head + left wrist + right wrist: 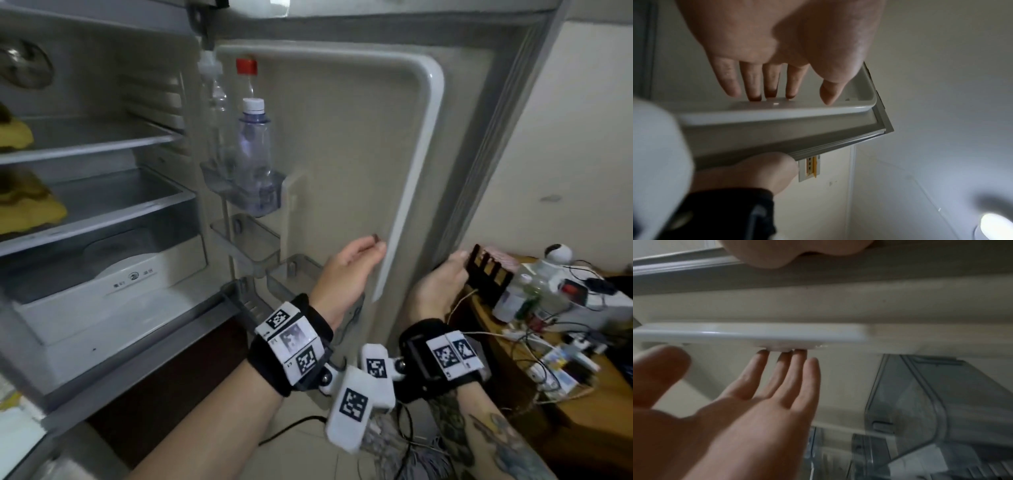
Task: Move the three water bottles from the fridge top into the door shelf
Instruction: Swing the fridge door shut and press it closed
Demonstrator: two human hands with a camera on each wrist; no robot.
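Resting straight and relaxed, the left fingers (752, 84) touch the white raised ridge (411, 171) on the inside of the fridge door (342, 137) with their tips; the left hand (346, 263) holds nothing. The right hand (435, 284) is curled round the door's outer edge, its fingers tucked behind the grey gasket (818, 146), so it grips the door itself.

Further up, the three water bottles (253, 144) stand upright together in the top door shelf (270, 198): one with a red cap, two with white caps. The move looks done, and closing the door is probably what remains.

A hard swing could rock the tall bottles, since the shelf wall only reaches their lower part, and tip one out. Right fingers wrapped round the edge could get pinched at the seal if they let go late. The cluttered bench (582, 428) sits just behind the door.
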